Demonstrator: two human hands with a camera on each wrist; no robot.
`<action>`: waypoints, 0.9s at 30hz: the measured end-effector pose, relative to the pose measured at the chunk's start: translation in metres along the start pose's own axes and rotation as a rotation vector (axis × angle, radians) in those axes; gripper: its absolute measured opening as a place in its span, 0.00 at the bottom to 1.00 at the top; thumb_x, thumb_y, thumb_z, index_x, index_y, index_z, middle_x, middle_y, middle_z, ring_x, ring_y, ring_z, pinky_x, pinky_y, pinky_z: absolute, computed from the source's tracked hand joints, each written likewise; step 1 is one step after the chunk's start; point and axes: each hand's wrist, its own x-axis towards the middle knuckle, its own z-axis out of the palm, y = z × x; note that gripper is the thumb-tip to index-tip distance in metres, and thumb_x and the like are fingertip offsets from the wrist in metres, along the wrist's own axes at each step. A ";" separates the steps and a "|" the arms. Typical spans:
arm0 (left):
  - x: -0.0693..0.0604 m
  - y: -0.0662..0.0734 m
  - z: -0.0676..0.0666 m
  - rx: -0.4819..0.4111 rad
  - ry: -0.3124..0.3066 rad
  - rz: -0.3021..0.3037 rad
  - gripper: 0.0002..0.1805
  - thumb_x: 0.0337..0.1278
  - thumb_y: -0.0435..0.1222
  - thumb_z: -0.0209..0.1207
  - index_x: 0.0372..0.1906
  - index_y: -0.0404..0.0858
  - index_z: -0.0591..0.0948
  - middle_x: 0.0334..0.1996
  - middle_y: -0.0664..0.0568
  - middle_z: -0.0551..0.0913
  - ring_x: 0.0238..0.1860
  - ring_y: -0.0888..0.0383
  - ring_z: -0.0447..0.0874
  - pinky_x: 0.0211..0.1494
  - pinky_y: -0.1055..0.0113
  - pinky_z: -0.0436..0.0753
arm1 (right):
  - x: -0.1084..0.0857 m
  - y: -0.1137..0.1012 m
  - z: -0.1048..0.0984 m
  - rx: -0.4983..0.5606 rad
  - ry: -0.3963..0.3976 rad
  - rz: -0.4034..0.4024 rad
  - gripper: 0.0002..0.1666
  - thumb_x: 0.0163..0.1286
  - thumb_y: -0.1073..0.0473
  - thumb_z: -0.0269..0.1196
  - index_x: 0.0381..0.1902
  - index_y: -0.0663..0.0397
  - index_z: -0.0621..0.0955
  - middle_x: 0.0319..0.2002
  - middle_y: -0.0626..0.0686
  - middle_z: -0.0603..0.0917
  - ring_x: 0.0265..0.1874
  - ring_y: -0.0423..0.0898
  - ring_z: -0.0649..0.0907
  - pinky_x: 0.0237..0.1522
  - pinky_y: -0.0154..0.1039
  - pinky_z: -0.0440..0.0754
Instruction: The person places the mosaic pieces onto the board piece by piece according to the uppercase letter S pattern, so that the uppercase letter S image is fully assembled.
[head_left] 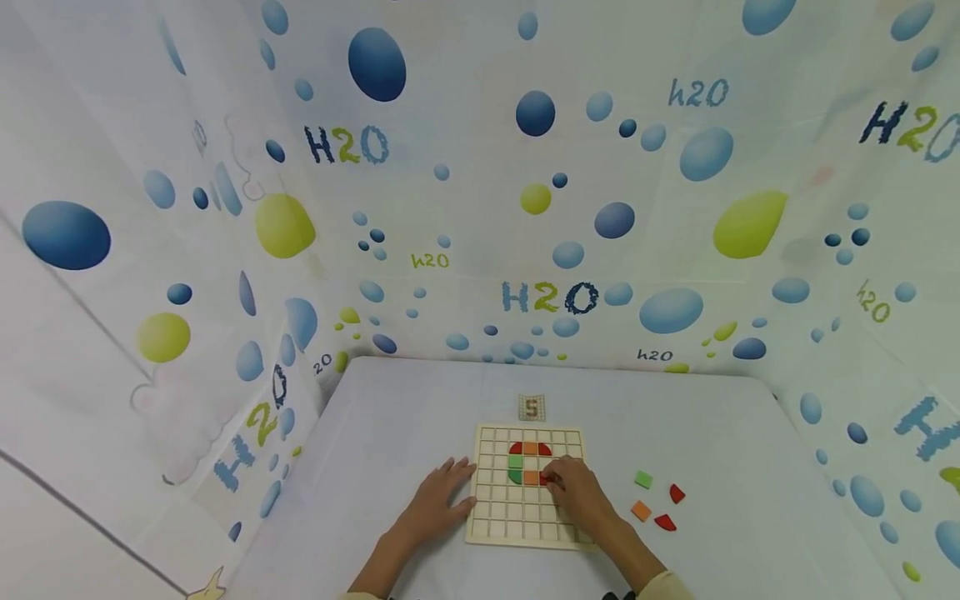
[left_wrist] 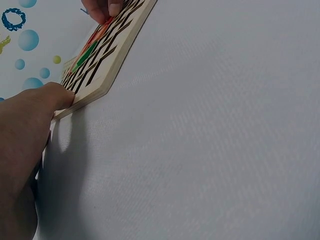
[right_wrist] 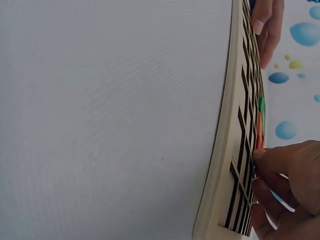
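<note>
Left hand (head_left: pixel 438 502) spreads against pale wooden board (head_left: pixel 504 525); right hand (head_left: pixel 576 490) pinches red curved tile (head_left: pixel 543 480), likely seating it; next, release.

- Pale cream wooden square board (head_left: pixel 502 508), lower centre of the head view, crossed by a grid, lines near-black in both wrist views
- Upon the board: red quarter-circle tiles (head_left: pixel 516 448), orange square tiles (head_left: pixel 531 477), a light green square tile (head_left: pixel 515 461), a darker green quarter-circle tile (head_left: pixel 514 477), a partly hidden red tile (head_left: pixel 543 479)
- Lower right: loose light green square tile (head_left: pixel 643 479), loose orange square tile (head_left: pixel 641 511), loose red quarter-circle tiles (head_left: pixel 665 522)
- Just above the board: small beige card (head_left: pixel 532 407), finely gridded, brown figure
- Across the upper frame: white backdrop sheet (head_left: pixel 465 208), printed with blue, navy and yellow-green drops and "H2O" lettering
- Lower frame: whitish tablecloth (head_left: pixel 712 433)
- Bottom edge, right of centre: pale yellow sleeve (head_left: pixel 666 587)
</note>
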 end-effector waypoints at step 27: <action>-0.001 0.006 -0.006 0.010 -0.032 -0.024 0.33 0.73 0.48 0.61 0.76 0.40 0.73 0.77 0.40 0.71 0.80 0.34 0.62 0.81 0.34 0.61 | -0.014 0.056 -0.064 -0.025 0.142 0.227 0.20 0.66 0.70 0.70 0.56 0.65 0.82 0.53 0.67 0.80 0.56 0.66 0.81 0.60 0.63 0.83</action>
